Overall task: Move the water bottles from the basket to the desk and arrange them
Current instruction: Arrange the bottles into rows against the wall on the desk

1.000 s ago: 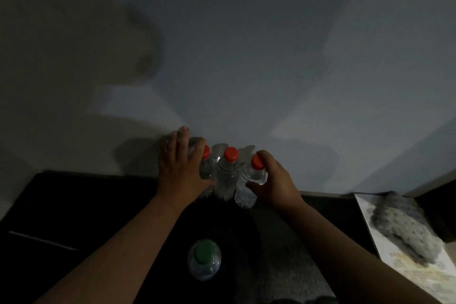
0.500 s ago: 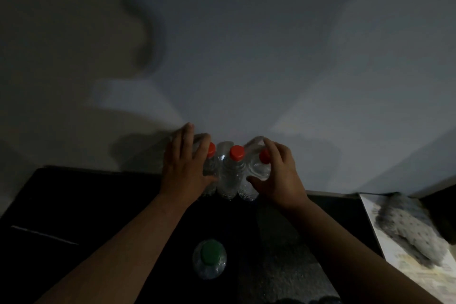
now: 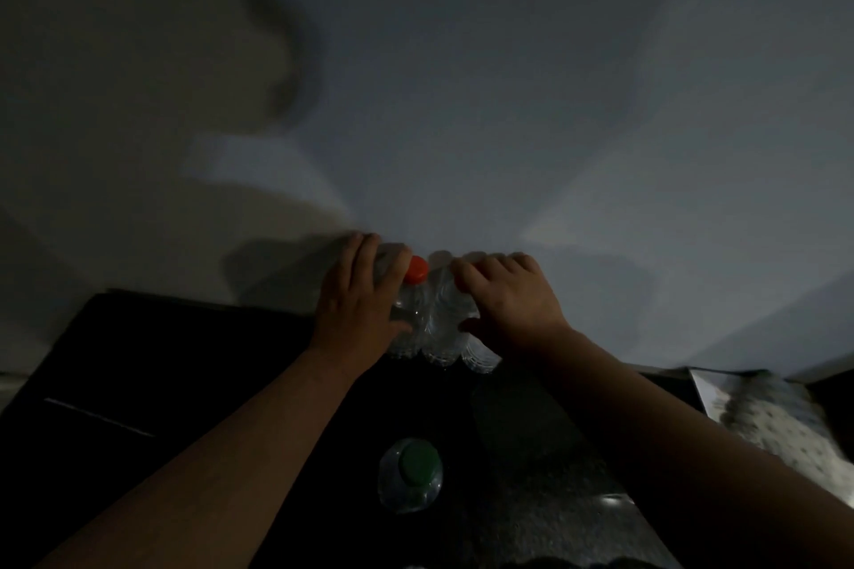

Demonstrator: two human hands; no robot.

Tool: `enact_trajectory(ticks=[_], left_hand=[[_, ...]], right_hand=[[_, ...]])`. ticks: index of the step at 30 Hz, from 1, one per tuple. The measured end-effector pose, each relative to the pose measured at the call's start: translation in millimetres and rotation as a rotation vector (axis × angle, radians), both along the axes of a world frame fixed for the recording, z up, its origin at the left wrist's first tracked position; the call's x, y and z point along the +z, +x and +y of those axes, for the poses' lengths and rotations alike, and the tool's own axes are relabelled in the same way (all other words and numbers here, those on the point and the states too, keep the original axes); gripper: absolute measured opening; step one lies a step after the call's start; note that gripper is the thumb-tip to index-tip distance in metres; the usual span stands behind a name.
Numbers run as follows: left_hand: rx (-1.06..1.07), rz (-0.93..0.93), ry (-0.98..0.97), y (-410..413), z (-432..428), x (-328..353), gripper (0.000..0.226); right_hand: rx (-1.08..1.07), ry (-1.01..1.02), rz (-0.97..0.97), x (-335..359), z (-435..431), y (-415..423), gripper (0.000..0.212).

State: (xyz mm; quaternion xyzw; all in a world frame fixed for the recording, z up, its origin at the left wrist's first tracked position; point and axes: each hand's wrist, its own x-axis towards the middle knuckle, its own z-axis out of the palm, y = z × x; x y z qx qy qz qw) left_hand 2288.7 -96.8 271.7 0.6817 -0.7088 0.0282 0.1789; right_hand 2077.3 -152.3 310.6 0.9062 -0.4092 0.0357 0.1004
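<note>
Left hand (image 3: 358, 305) and right hand (image 3: 508, 305) clasp the upright bottle row (image 3: 430, 330) at the counter's (image 3: 185, 360) far edge; the green-capped bottle (image 3: 411, 476) stands nearer, between them.

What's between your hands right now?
Clear bottles in a row, one red cap showing; the left hand and right hand grip the outer ones. Head view.

Bottle row (image 3: 434, 328) at desk's (image 3: 185, 360) back edge, lone bottle (image 3: 410, 476) nearer
</note>
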Motion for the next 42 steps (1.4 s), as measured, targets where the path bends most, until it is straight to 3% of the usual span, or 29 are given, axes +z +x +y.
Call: enact_trajectory(ticks=[9, 12, 21, 29, 36, 42], left_hand=[[-0.011, -0.026, 0.069, -2, 8, 17, 0.116], [-0.017, 0.000, 0.056, -1, 16, 31, 0.113], [-0.190, 0.277, -0.063, -9, 89, 67, 0.061], [-0.293, 0.291, 0.195, -10, 131, 74, 0.024], [-0.334, 0.237, 0.203, -27, 157, 99, 0.017], [-0.326, 0.205, 0.209, -76, 200, 119, 0.034]], right_hand=[[-0.032, 0.054, 0.014, 13, 12, 0, 0.104], [-0.052, 0.077, -0.068, 24, 32, -9, 0.087], [-0.262, 0.251, -0.192, 44, 137, -63, 0.064], [-0.517, 0.540, -0.113, 54, 194, -91, 0.063], [-0.478, 0.412, -0.199, 76, 231, -127, 0.044], [-0.467, 0.292, -0.300, 96, 269, -178, 0.026]])
